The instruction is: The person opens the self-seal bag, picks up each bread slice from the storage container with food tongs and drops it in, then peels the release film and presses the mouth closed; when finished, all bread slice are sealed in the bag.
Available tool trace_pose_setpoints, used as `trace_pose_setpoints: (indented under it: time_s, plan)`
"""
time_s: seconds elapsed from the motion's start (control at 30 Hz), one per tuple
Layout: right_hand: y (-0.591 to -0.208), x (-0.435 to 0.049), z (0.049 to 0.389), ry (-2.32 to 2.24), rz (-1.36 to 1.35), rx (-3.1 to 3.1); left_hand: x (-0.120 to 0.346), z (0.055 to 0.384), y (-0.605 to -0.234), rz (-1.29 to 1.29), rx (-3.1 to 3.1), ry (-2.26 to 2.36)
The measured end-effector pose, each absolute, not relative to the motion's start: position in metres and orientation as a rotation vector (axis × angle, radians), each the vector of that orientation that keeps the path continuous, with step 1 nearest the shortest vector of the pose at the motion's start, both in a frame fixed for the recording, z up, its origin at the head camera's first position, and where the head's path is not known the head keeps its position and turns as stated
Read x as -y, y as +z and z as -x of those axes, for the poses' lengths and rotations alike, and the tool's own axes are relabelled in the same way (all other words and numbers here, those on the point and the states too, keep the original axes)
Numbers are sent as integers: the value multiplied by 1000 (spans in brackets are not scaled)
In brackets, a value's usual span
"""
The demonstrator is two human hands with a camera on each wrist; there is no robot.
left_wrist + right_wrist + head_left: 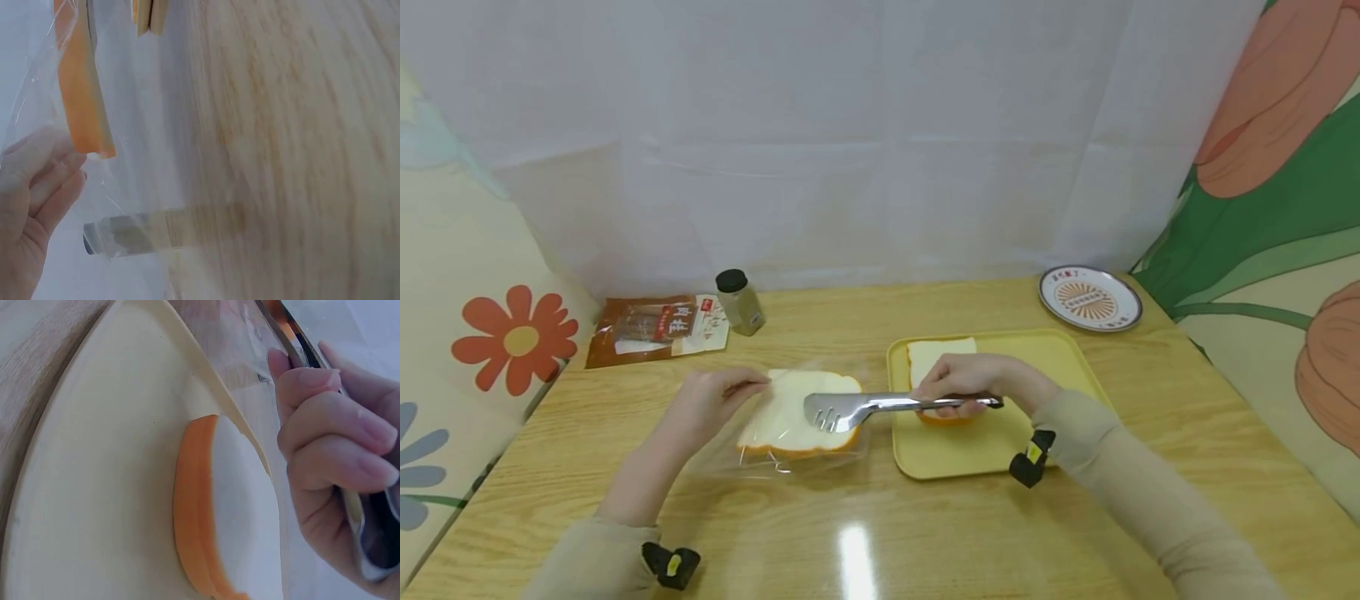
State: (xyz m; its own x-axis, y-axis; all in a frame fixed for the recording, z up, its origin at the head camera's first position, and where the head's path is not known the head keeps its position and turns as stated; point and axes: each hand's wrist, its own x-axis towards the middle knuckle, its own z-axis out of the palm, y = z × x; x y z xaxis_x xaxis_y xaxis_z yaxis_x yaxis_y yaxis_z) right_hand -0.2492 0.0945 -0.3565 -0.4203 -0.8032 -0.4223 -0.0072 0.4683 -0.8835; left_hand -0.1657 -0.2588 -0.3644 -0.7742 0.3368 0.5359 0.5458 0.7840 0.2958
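My left hand (707, 408) pinches the upper left edge of a clear plastic bag (775, 462), beside a thick bread slice (790, 400). In the left wrist view the orange crust (87, 94) shows through the film, next to the fingers of that hand (37, 181). My right hand (962, 383) grips a pair of metal food tongs (887, 403), whose slotted head lies across the slice's right part. In the right wrist view its fingers are curled round the handles. Below this hand, more bread (240, 506) rests on a yellow tray (94, 475).
At the back left lie a brown and white food packet (658, 329) and a spice bottle (741, 304) with a black lid. A patterned plate (1090, 298) stands at the back right. A white sheet (880, 167) hangs behind the wooden table (955, 533).
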Motion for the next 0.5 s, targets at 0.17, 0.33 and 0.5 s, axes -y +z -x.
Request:
trace_pose_setpoints:
  time_s: [0.17, 0.33, 0.5]
  plan:
    - [-357, -88, 250, -1062, 697, -1785, 258, 166, -365, 661, 2479, -631]
    - [-356, -78, 251, -1053, 683, -1787, 256, 168, -368, 666, 2469, -627]
    - [-357, -67, 252, -1025, 693, -1813, 254, 168, -369, 667, 2473, -636]
